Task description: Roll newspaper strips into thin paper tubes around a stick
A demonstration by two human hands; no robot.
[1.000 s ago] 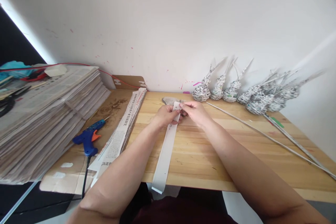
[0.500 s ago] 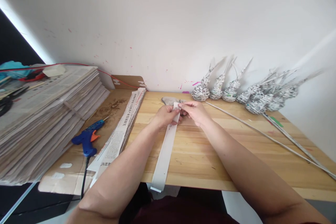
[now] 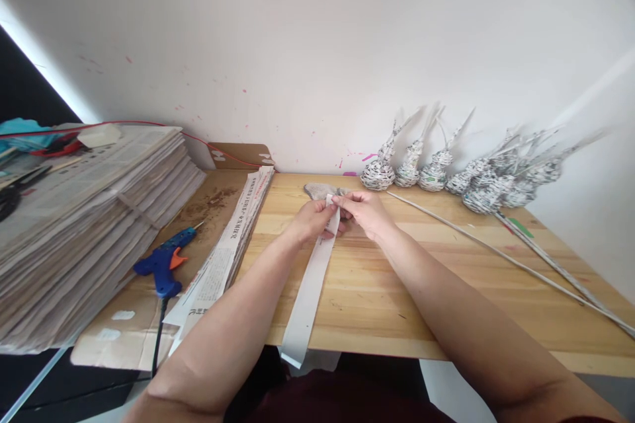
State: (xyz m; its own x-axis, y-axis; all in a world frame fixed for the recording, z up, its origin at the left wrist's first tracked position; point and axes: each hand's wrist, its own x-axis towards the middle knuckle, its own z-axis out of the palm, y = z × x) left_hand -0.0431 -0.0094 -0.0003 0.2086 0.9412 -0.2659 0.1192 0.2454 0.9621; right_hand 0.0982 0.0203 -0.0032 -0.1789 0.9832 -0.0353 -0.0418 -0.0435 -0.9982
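Observation:
A long strip of newspaper (image 3: 310, 291) runs from between my hands down toward me, its lower end hanging over the table's front edge. My left hand (image 3: 313, 219) pinches the strip's far end from the left, thumb on top. From the right, the thumb and fingers of my right hand (image 3: 363, 210) grip the same end at its right edge. Just behind my hands lies a crumpled grey cloth (image 3: 317, 190), partly hidden by them.
Left are a newspaper stack (image 3: 149, 178), a blue glue gun (image 3: 166, 264) on cardboard and a pile of newspaper strips (image 3: 231, 231). Several woven paper gourd shapes (image 3: 378, 173) stand along the wall. Thin paper rods (image 3: 461, 231) cross the wooden table (image 3: 377, 317) at right.
My right hand has shifted slightly left at the strip's far end, whose top now looks narrower. The strip's lower end has swung slightly left and toward me.

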